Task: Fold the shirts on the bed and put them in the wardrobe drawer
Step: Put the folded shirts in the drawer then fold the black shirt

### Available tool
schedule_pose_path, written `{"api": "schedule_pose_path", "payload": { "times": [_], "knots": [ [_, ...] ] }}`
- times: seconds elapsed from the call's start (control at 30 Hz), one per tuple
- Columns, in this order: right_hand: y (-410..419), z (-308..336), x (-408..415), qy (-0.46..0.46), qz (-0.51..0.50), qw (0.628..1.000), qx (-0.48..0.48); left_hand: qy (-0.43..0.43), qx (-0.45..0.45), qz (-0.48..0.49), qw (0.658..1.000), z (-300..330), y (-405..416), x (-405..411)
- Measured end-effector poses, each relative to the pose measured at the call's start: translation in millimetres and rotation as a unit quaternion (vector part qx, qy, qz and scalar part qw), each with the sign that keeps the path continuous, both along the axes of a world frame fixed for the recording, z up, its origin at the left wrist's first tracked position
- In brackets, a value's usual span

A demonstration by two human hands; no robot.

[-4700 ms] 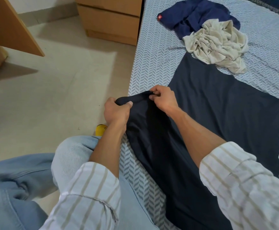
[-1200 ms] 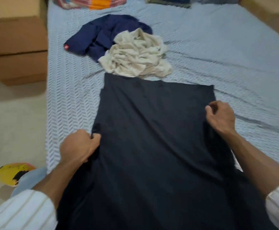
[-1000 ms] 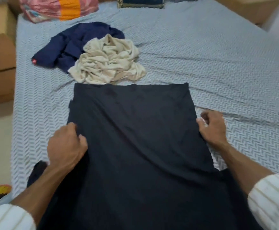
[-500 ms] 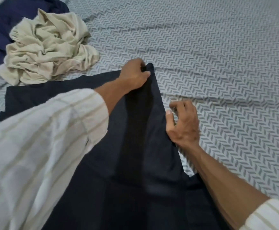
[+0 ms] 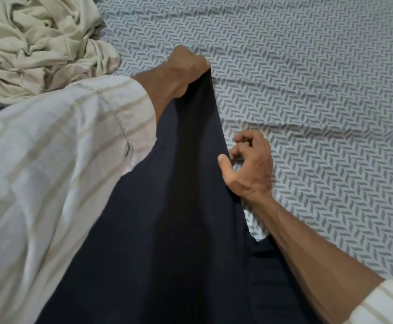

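A dark navy shirt (image 5: 167, 218) lies spread on the bed (image 5: 319, 101), which has a grey herringbone sheet. My left hand (image 5: 186, 66) reaches across and grips the shirt's far right corner, lifting that edge a little. My right hand (image 5: 249, 167) rests at the shirt's right edge nearer to me, fingers curled, thumb against the cloth; whether it pinches the fabric is unclear. My striped left sleeve hides the shirt's left half. A crumpled cream shirt (image 5: 38, 50) lies in a heap at the upper left.
The patterned sheet stretches to the right and far side with only shallow wrinkles. The cream heap touches the dark shirt's far edge. Neither floor nor wardrobe drawer is in view.
My left hand crossed from the shirt's left edge to its far right corner and took hold of it. My head leaned closer. My right hand stayed at the right edge.
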State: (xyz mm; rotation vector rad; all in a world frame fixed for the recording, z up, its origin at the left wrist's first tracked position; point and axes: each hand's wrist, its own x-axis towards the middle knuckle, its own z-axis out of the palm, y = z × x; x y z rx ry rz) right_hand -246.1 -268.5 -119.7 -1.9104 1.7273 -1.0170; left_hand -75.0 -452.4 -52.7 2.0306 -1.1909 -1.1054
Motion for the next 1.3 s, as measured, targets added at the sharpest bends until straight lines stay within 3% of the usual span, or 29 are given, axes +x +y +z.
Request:
{"api": "schedule_pose_path", "payload": {
  "times": [0.1,0.23,0.4,0.5,0.67,0.77,0.87,0.97,1.1,1.2,1.3],
  "knots": [
    [-1.2,-1.9,1.6,-0.015,-0.029,0.999,0.002,-0.025,-0.016,0.01,0.999,-13.6,-7.2,-3.7],
    [-2.0,-1.3,6.2,0.044,-0.052,0.998,-0.001,-0.116,-0.05,-0.001,0.992,-23.5,-3.2,-9.6],
    [-2.1,-0.6,8.6,0.078,-0.053,0.995,-0.017,-0.283,-0.093,-0.136,0.945,-12.5,28.4,-9.1],
    [1.1,8.4,13.9,0.088,-0.041,0.995,-0.002,-0.305,-0.121,-0.173,0.929,8.0,95.0,15.0],
    [6.7,20.4,16.6,0.105,0.005,0.994,0.02,-0.277,-0.094,-0.189,0.938,32.6,273.5,88.2],
    [7.3,33.8,28.5,0.209,0.018,0.973,0.101,-0.272,-0.056,-0.123,0.953,45.2,381.3,149.5],
    [21.5,38.5,33.4,0.236,-0.007,0.957,0.166,-0.267,0.0,-0.029,0.963,43.6,463.3,198.4],
    [84.4,63.0,84.5,0.242,-0.025,0.963,0.114,-0.259,0.032,0.104,0.96,43.1,522.2,235.6],
    [163.5,72.6,184.5,0.218,0.132,0.967,0.002,-0.168,0.084,0.307,0.933,35.3,576.6,257.1],
    [206.9,77.1,268.8,0.159,0.281,0.946,0.036,-0.126,0.155,0.329,0.923,19.7,604.1,267.8],
    [242.0,98.6,342.3,0.164,0.381,0.909,0.043,-0.109,0.168,0.326,0.924,15.8,619.8,278.1]
  ]
}}
